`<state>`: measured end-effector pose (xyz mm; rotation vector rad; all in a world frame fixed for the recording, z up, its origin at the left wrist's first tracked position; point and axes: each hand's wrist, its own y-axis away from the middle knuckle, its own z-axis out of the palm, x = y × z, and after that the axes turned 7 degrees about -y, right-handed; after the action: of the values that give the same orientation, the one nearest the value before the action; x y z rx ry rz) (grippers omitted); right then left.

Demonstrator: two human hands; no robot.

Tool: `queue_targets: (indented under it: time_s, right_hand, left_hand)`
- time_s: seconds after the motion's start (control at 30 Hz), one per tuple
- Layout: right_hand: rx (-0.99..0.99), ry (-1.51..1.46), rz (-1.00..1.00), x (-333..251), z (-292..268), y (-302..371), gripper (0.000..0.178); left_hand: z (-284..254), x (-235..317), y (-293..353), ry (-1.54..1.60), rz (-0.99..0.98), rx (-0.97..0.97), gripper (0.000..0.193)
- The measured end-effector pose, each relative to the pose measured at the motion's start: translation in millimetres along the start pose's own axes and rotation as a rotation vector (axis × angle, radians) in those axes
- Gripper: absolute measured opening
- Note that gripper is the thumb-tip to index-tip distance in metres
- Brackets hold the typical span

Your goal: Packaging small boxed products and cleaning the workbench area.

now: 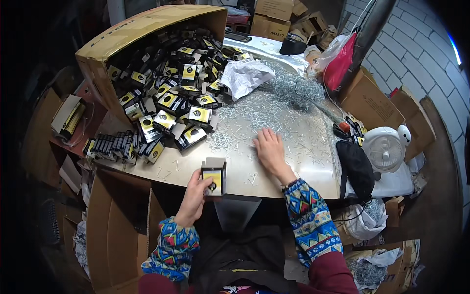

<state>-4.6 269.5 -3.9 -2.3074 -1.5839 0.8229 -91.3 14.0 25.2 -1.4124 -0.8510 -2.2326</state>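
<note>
I have the left hand gripping a small black-and-yellow cardboard box, flap up, at the front edge of the pale smooth table, likely for filling, so the palm-down right hand, its grasp hidden from me, should next gather silvery metal pins.

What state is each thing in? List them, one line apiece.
Held box: upright, top flap open
Left hand: grip closed on held box
Right hand: palm down, fingers extended
Metal pieces: piled at back, scattered in front
Small boxes: heaped, some with open flaps
Large carton: on its side, open
White sheet: crumpled
Fan: upright, running or stopped unclear
</note>
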Motion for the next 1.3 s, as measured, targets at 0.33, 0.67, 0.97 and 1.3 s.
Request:
queue_targets:
  time_s: [0.33,0.67,0.97,1.3]
  right_hand:
    - [0.021,-0.211,-0.042,18.2,-20.7,21.5,0.031]
    - [-0.187,-0.316,-0.052,-3.2,2.3,19.7,0.046]
    - [-0.157,-0.146,-0.108,-100.5,15.4,72.8,0.046]
    - [-0.335,-0.360,-0.033,-138.5,-70.4,105.0,0.039]
  left_hand:
    - [-29.3,-47.4,59.8,0.259,-0.153,0.076,0.028]
    - [-68.8,-134.6,91.9,-0.120,-0.452,0.203,0.021]
    - [-25.4,-180.7,93.2,0.020,-0.489,0.035,0.018]
    - [-9.5,-174.5,95.3,0.081,-0.418,0.153,0.019]
